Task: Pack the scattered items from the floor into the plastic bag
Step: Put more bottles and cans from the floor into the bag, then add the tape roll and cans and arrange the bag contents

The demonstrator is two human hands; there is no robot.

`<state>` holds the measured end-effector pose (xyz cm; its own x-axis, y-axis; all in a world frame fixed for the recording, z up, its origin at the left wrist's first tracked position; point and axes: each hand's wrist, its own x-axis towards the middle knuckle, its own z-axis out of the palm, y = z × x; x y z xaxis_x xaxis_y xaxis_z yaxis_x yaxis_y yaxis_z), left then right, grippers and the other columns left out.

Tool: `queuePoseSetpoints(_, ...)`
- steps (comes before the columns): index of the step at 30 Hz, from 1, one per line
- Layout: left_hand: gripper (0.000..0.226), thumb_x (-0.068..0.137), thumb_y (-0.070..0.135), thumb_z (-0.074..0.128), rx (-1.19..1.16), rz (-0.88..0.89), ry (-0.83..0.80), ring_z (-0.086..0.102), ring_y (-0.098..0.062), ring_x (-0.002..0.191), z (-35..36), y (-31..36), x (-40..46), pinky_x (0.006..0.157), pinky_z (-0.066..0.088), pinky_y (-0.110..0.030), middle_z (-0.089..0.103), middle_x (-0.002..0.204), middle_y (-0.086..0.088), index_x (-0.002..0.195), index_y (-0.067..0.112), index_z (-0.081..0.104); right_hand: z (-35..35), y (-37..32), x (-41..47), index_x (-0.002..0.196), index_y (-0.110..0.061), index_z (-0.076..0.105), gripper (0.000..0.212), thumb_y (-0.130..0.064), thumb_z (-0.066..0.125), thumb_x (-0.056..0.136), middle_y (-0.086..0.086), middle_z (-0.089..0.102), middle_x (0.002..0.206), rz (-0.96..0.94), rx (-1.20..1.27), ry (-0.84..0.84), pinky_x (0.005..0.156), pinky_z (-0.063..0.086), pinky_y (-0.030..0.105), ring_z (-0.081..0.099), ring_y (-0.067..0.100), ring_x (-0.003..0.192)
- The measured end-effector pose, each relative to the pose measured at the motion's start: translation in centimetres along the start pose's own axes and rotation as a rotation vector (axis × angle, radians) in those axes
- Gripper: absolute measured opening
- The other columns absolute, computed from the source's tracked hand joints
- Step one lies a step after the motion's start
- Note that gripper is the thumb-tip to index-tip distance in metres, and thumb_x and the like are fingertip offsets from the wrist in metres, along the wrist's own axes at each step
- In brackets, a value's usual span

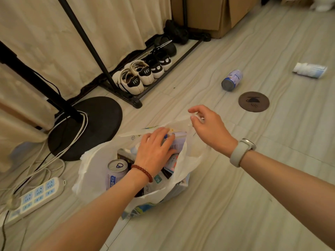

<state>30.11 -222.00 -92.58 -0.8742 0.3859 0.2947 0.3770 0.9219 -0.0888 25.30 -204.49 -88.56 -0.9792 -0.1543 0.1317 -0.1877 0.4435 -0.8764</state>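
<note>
A white plastic bag [94, 169] stands open on the floor in the middle of the head view. Inside it are a silver-topped can [117, 171] and several packets. My left hand [155, 151] is inside the bag's mouth, its fingers curled over a white packet with a barcode [178, 144]. My right hand [208, 127] pinches the bag's far handle and holds it up. Farther right on the floor lie a blue and white can [232, 80] on its side, a round brown coaster [253, 101] and a white and blue packet [310, 70].
A black fan base [101, 115] with white cables stands left of the bag. A white power strip [36, 196] lies at the lower left. A black rack with several shoes [143, 73] runs along the curtain. Cardboard boxes [213, 13] stand at the back.
</note>
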Motion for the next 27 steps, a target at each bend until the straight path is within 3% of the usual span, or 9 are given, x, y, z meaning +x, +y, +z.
queuePoseSetpoints(2,0.039,0.082,0.042,0.046,0.123,0.001,0.048,0.046,-0.026,0.113,-0.3,-0.3,-0.8,0.084,0.043,-0.040,0.061,0.120,-0.012,0.112,0.019,0.053,-0.9,1.0,-0.6,0.118,-0.009,0.057,0.028,-0.012,0.047,0.092,0.006,0.065,0.113,-0.053,-0.181,-0.053,0.090,0.040,0.030,0.056,0.026,0.109)
queuePoseSetpoints(4,0.058,0.080,0.051,0.047,0.147,-0.080,-0.027,0.041,-0.030,0.124,-0.5,-0.6,-1.1,0.097,0.038,-0.044,0.050,0.134,-0.014,0.128,0.020,0.041,-1.6,1.7,-1.0,0.118,-0.011,0.058,0.029,-0.016,0.047,0.092,0.008,0.062,0.121,-0.100,-0.341,-0.090,0.093,0.043,0.038,0.056,0.029,0.111)
queuePoseSetpoints(7,0.075,0.081,0.057,0.048,0.160,-0.163,-0.252,0.025,-0.031,0.139,-0.3,-0.8,-0.1,0.110,0.018,-0.056,0.026,0.151,-0.010,0.142,0.023,0.021,-2.3,1.7,-1.0,0.109,-0.010,0.064,0.024,-0.018,0.048,0.093,0.012,0.063,0.106,-0.196,-0.439,-0.035,0.081,0.048,0.043,0.060,0.033,0.097)
queuePoseSetpoints(10,0.066,0.088,0.056,0.036,0.053,-0.309,-0.401,0.006,-0.022,0.143,0.4,-1.1,1.1,0.112,-0.005,-0.053,0.013,0.155,0.001,0.144,0.033,0.010,-2.5,1.5,-1.2,0.097,-0.004,0.066,0.023,-0.015,0.047,0.089,0.016,0.063,0.090,-0.310,-0.391,0.035,0.066,0.052,0.047,0.063,0.037,0.078)
queuePoseSetpoints(12,0.065,0.089,0.050,0.041,-0.061,-0.450,-0.401,0.010,-0.021,0.143,0.5,-1.5,1.8,0.112,-0.004,-0.053,0.019,0.154,0.001,0.144,0.032,0.011,-2.5,1.3,-1.5,0.094,-0.003,0.067,0.023,-0.015,0.047,0.088,0.016,0.063,0.086,-0.325,-0.363,0.031,0.062,0.053,0.047,0.063,0.036,0.072)
queuePoseSetpoints(15,0.064,0.090,0.044,0.046,-0.121,-0.497,-0.400,0.014,-0.020,0.142,0.3,-1.5,2.4,0.113,-0.001,-0.053,0.020,0.153,0.000,0.143,0.031,0.015,-2.8,1.5,-1.7,0.098,-0.003,0.066,0.022,-0.012,0.048,0.090,0.015,0.064,0.092,-0.307,-0.340,-0.021,0.072,0.051,0.048,0.063,0.033,0.081)
queuePoseSetpoints(19,0.058,0.087,0.032,0.053,-0.327,-0.412,-0.259,0.025,-0.023,0.138,-1.1,-1.0,3.0,0.114,0.014,-0.052,0.027,0.150,-0.003,0.140,0.026,0.030,-3.7,2.4,-2.6,0.113,-0.009,0.060,0.025,-0.014,0.044,0.094,0.008,0.062,0.107,-0.244,-0.346,-0.085,0.084,0.047,0.038,0.059,0.026,0.098)
queuePoseSetpoints(22,0.059,0.082,0.042,0.045,-0.467,-0.336,-0.144,0.032,-0.021,0.134,-2.7,-0.1,4.1,0.111,0.025,-0.049,0.035,0.146,-0.004,0.137,0.025,0.036,-4.7,2.9,-3.4,0.120,-0.013,0.055,0.029,-0.021,0.041,0.096,0.003,0.059,0.115,-0.219,-0.349,-0.111,0.087,0.042,0.029,0.054,0.019,0.107)
queuePoseSetpoints(27,0.055,0.083,0.045,0.038,-0.485,-0.301,-0.008,0.043,-0.023,0.124,-3.1,4.2,7.6,0.104,0.034,-0.041,0.048,0.134,-0.007,0.131,0.018,0.045,-8.2,5.0,-4.6,0.122,-0.013,0.053,0.030,-0.020,0.039,0.096,0.002,0.056,0.122,-0.143,-0.354,-0.031,0.094,0.032,0.020,0.049,0.017,0.115)
